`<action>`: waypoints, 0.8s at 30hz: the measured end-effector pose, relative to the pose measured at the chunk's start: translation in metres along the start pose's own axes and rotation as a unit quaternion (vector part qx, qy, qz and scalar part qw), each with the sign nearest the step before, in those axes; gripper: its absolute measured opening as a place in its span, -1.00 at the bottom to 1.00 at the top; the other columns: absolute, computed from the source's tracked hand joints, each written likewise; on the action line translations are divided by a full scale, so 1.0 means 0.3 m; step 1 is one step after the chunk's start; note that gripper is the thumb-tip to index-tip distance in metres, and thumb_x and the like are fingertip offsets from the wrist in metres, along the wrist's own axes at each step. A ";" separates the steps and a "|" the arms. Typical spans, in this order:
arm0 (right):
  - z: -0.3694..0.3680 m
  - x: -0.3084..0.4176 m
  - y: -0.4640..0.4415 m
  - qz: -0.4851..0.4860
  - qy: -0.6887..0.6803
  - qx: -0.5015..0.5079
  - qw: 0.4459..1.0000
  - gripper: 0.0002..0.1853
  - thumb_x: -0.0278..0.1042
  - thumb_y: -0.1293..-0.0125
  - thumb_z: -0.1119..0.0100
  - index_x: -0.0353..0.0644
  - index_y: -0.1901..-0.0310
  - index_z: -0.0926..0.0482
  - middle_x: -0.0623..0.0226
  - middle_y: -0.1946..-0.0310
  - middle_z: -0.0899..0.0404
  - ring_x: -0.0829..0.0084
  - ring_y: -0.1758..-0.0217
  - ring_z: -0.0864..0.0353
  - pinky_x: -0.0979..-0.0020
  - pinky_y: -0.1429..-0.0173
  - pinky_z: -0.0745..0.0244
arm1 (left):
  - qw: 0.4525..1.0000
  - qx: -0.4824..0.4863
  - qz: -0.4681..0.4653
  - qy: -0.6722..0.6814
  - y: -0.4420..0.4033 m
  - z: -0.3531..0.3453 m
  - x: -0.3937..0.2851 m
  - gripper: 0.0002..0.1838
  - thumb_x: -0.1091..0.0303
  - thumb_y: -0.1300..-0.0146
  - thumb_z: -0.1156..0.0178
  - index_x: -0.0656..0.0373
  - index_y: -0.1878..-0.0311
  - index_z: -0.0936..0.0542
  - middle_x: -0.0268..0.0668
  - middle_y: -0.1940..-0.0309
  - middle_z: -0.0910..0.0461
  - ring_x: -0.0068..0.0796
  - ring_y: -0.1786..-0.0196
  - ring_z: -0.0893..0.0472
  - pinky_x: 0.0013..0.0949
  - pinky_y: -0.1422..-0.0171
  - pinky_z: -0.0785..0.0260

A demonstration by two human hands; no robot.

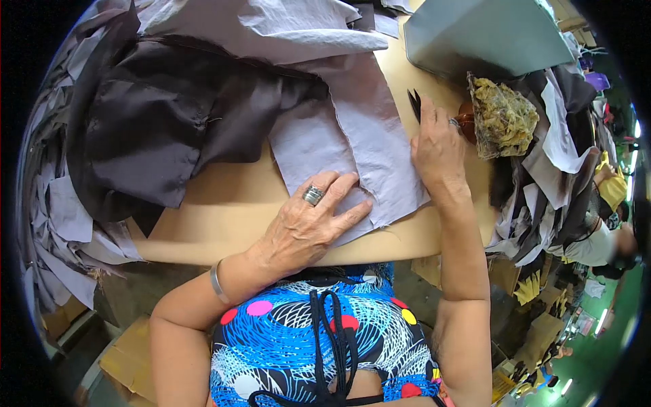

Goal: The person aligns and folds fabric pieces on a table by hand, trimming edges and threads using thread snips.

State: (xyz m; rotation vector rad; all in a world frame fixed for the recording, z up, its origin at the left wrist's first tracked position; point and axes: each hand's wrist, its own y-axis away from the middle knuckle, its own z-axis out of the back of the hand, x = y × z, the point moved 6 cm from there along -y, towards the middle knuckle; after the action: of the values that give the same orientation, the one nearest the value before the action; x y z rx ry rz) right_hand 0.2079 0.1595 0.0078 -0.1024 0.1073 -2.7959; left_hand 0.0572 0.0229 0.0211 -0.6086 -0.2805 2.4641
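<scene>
On the tan table, a grey-lilac fabric piece with a seam lies in front of me, joined or overlapped by dark purple fabric on the left. My left hand, with a silver ring and a bracelet, rests on its lower part, fingers apart. Right of the fabric, my right hand is closed around small dark snips, whose pointed blades stick out beyond the fingers, pointing away from me.
A grey metal box stands at the back right. Before it sits a clear container of yellowish material. Fabric heaps line the left and right edges. A person in white is at far right.
</scene>
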 end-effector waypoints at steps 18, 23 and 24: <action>0.067 0.049 0.314 -0.029 -0.519 0.167 0.838 -0.58 -0.65 -0.28 -0.01 -0.27 -0.18 -0.31 0.17 0.14 -0.51 0.38 0.24 -0.54 0.37 0.10 -0.46 | 1.000 0.001 0.011 -0.005 0.018 -0.008 0.004 -0.54 0.36 -0.02 -0.15 -0.01 -0.08 -0.61 -0.22 0.11 -0.39 -0.22 -0.01 -0.40 -0.20 -0.24 -0.31; 0.115 0.082 0.319 0.087 -0.337 0.100 0.932 -0.55 -0.42 -0.26 -0.18 -0.20 -0.19 -0.41 0.17 0.25 -0.47 0.20 0.30 -0.53 0.27 0.20 -0.44 | 1.000 0.003 0.016 0.003 0.014 -0.008 -0.002 -0.56 0.34 -0.05 -0.15 -0.03 -0.08 -0.61 -0.23 0.11 -0.40 -0.24 -0.01 -0.40 -0.15 -0.31 -0.27; 0.118 0.091 0.324 0.078 -0.305 0.104 0.943 -0.55 -0.37 -0.25 -0.20 -0.18 -0.19 -0.43 0.17 0.27 -0.46 0.16 0.32 -0.52 0.25 0.22 -0.44 | 1.000 0.003 0.016 0.005 0.014 -0.009 -0.001 -0.56 0.34 -0.05 -0.15 -0.03 -0.08 -0.61 -0.23 0.11 -0.39 -0.25 -0.01 -0.40 -0.14 -0.32 -0.27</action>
State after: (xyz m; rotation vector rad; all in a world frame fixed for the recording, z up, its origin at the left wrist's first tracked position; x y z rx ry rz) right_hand 0.2175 0.0568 0.0360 -0.8528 -0.3142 -2.4689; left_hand 0.0566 0.0193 0.0176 -0.6271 -0.2619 2.4906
